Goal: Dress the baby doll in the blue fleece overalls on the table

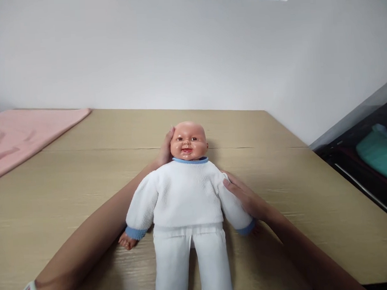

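Doll face-up between left hand and right hand

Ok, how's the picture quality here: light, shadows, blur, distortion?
Head view: soft, even light, no glare on the table. Head view: faint shadows lie beside the doll and under both forearms. Head view: doll, left hand and right hand are sharp. Head view: the forearms stretch toward the bottom corners, which looks like wide-lens distortion.
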`<state>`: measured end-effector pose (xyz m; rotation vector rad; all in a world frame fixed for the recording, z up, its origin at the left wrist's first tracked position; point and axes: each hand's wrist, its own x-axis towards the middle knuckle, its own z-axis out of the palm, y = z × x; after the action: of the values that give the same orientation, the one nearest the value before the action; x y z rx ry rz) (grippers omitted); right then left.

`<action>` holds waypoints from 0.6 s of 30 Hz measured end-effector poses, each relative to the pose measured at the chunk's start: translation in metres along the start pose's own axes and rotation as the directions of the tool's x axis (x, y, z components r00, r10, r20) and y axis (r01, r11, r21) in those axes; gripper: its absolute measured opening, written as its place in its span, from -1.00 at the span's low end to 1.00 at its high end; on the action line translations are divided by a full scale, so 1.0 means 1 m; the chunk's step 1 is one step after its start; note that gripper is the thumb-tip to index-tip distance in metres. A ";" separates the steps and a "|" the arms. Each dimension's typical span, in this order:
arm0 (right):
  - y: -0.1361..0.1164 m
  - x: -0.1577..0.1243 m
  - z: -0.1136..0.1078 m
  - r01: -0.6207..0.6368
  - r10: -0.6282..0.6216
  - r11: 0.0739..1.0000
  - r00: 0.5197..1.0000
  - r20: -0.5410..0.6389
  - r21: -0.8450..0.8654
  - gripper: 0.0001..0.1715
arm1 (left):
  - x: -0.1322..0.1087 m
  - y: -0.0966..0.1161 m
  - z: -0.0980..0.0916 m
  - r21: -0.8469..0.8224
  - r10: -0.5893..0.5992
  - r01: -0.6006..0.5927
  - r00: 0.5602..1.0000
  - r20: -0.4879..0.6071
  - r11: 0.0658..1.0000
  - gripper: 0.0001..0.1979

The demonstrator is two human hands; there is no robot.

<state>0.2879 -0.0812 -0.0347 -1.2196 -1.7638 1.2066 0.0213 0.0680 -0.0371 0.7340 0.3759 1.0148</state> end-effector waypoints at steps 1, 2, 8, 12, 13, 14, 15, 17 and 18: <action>0.001 0.001 -0.001 0.002 -0.002 1.000 1.000 -0.005 -0.006 -0.22 | 0.003 0.000 -0.001 -0.002 0.000 0.000 1.000 -0.003 1.000 -0.15; 0.002 0.001 -0.002 0.005 -0.005 1.000 1.000 -0.012 -0.020 -0.23 | 0.007 0.001 -0.002 -0.002 -0.003 0.003 1.000 -0.005 1.000 -0.16; 0.010 0.004 -0.003 0.011 -0.025 0.984 0.997 -0.077 -0.180 -0.25 | 0.027 0.007 -0.013 -0.001 -0.033 0.033 0.999 0.012 0.999 -0.19; 0.020 0.000 -0.004 0.013 -0.060 0.958 0.986 -0.155 -0.288 -0.22 | 0.045 0.008 -0.021 0.016 -0.016 0.015 1.000 0.005 1.000 -0.19; 0.022 0.000 -0.004 0.011 -0.066 0.951 0.983 -0.168 -0.310 -0.22 | 0.050 0.009 -0.023 0.019 -0.014 0.014 1.000 0.004 1.000 -0.18; 0.023 -0.001 -0.004 0.010 -0.073 0.945 0.980 -0.182 -0.326 -0.23 | 0.056 0.009 -0.025 0.022 -0.017 0.017 1.000 0.004 1.000 -0.18; 0.024 -0.001 -0.004 0.008 -0.078 0.942 0.977 -0.197 -0.336 -0.24 | 0.062 0.010 -0.027 0.024 -0.024 0.024 1.000 0.004 0.999 -0.16; 0.025 0.001 -0.004 -0.010 -0.079 0.938 0.967 -0.241 -0.346 -0.28 | 0.074 0.013 -0.032 0.027 -0.043 0.043 0.999 -0.003 0.999 -0.15; 0.025 0.002 -0.004 -0.023 -0.075 0.936 0.961 -0.265 -0.351 -0.31 | 0.081 0.014 -0.035 0.028 -0.052 0.052 0.999 -0.011 0.998 -0.15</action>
<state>0.2985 -0.0746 -0.0570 -1.4810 -1.8216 0.6781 0.0312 0.1559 -0.0479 0.7409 0.4165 0.9664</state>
